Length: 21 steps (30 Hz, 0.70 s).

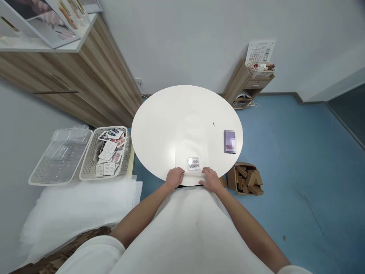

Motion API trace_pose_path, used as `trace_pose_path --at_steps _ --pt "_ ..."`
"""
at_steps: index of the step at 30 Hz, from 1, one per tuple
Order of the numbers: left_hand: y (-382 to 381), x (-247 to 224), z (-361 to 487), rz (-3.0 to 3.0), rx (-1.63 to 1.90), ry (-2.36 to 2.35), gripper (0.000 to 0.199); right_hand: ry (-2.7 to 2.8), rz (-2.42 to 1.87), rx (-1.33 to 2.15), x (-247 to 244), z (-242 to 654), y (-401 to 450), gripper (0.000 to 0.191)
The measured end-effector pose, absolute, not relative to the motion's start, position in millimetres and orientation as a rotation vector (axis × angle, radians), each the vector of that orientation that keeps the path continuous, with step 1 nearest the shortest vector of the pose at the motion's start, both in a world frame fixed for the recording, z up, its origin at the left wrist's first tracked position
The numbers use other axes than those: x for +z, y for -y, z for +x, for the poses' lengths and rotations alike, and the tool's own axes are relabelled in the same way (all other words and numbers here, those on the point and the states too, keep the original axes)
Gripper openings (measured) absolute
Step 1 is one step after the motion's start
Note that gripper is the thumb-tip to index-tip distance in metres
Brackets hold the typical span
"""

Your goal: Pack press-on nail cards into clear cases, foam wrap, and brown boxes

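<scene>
A small clear plastic case point(193, 163) with dark-patterned pieces inside, possibly press-on nails, lies near the front edge of the round white table point(154, 125). Beneath it a thin white sheet point(191, 142) spreads over the tabletop, hard to tell from the table's own surface. At the sheet's near edge, left of the case, my left hand point(174, 178) has its fingers closed on the edge. My right hand point(211, 180) grips the same edge on the right, thumb and fingers bent around it. Neither hand touches the case.
A purple blurred object point(229, 142) lies at the table's right. Left of the table are a basket of printed cards point(88, 167), a basket of clear boxes point(35, 173) and stacked white sheets point(85, 201). A carton of brown cardboard pieces point(232, 179) stands on the floor at right.
</scene>
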<state>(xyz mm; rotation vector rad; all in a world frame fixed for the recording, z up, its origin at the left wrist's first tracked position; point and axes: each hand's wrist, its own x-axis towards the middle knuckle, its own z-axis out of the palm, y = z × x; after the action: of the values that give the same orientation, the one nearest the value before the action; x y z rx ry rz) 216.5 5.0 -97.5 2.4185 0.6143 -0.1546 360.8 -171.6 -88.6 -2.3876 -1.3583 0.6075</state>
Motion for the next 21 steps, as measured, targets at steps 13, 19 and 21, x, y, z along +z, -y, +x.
trace_pose_path --at_steps 13,19,21 --pt "-32 -103 233 2.182 -0.191 -0.912 0.014 1.087 -2.460 0.763 -100 398 136 0.019" --pt "-27 -101 240 2.335 -0.260 -0.905 0.016 1.130 -2.431 0.712 -113 393 138 0.015" --pt "-23 -97 243 2.460 -0.209 -0.846 0.028 1.160 -2.448 0.630 -115 390 138 0.014"
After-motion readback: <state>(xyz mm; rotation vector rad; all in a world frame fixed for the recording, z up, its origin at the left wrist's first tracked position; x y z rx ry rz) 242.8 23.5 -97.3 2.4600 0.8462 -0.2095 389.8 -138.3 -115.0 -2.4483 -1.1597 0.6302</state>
